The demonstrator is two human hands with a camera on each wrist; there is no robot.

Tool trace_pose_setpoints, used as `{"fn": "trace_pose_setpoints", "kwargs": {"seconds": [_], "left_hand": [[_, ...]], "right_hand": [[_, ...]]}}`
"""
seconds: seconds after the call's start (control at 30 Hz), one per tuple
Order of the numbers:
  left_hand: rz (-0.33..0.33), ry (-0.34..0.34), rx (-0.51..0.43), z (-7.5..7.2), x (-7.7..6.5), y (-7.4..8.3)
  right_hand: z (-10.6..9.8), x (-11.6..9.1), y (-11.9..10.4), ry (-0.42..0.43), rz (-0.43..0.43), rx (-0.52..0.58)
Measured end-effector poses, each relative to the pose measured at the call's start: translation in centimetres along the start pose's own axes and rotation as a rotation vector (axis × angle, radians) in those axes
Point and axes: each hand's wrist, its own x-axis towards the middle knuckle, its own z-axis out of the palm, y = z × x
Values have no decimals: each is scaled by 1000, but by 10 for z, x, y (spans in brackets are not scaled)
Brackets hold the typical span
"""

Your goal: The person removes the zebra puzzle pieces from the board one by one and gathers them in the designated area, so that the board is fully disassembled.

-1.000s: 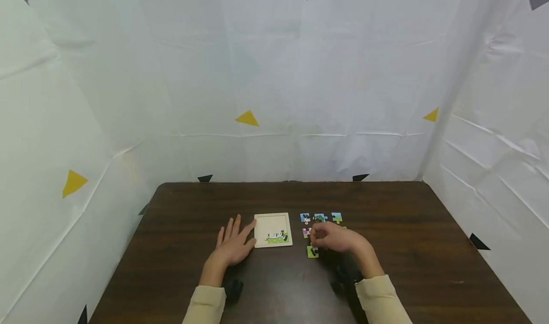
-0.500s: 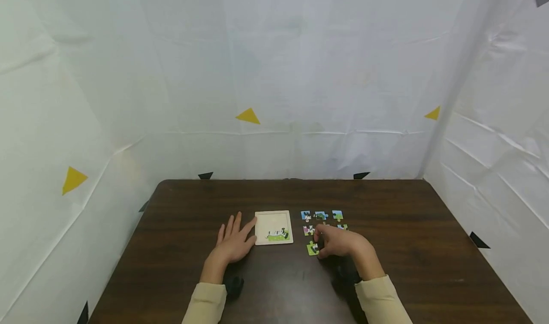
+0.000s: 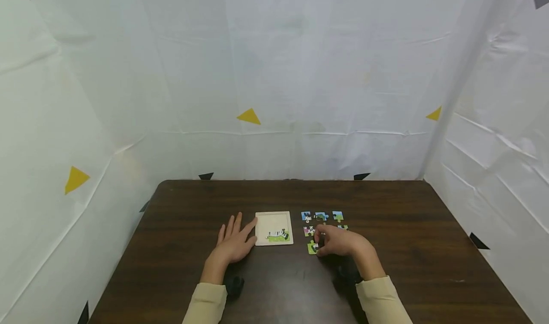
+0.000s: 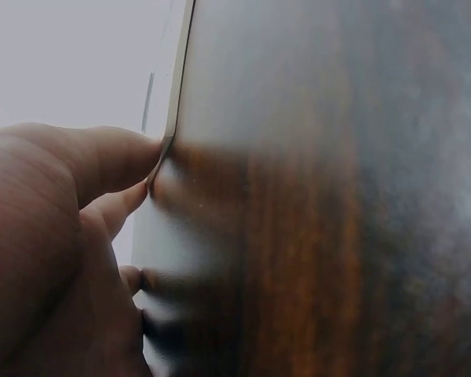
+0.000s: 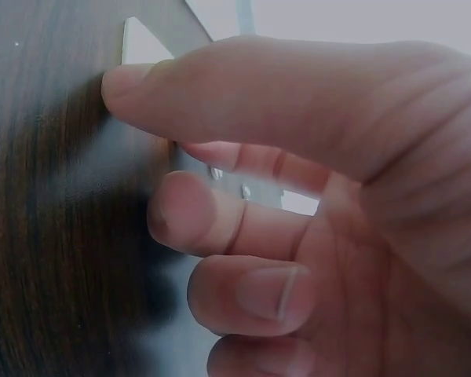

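A square wooden puzzle tray (image 3: 270, 221) lies on the table, with a zebra-and-grass piece (image 3: 278, 237) in its lower right corner. My left hand (image 3: 231, 247) is spread flat on the table. Its thumb and index finger touch the tray's left edge, also seen at the thumb tip in the left wrist view. To the right of the tray, my right hand (image 3: 343, 243) has thumb and index finger at a green puzzle piece (image 3: 312, 249), pinching its right side. In the right wrist view the thumb tip covers part of that puzzle piece (image 5: 141, 41); the other fingers are curled.
Several loose puzzle pieces lie in rows beyond the right hand, among them a blue one (image 3: 337, 216), a zebra-head one (image 3: 306, 217) and a pink one (image 3: 309, 231). The hand partly hides the middle row. White sheeting (image 3: 274, 76) surrounds the dark wooden table (image 3: 193, 205).
My right hand's thumb and index finger have come down and spread onto the green piece, which has turned slightly straighter. The left hand stays at the tray.
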Motion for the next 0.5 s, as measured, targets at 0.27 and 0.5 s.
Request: {"fn": "trace_pose_setpoints", "kwargs": {"seconds": [0.27,0.5], "left_hand": [[14,15,-5,2,-1,0],[11,11,-4,1,0,-2]], "right_hand": [[-8,-9,-4,34,-46,22],[-7,2,-13,117,-153,-28]]}}
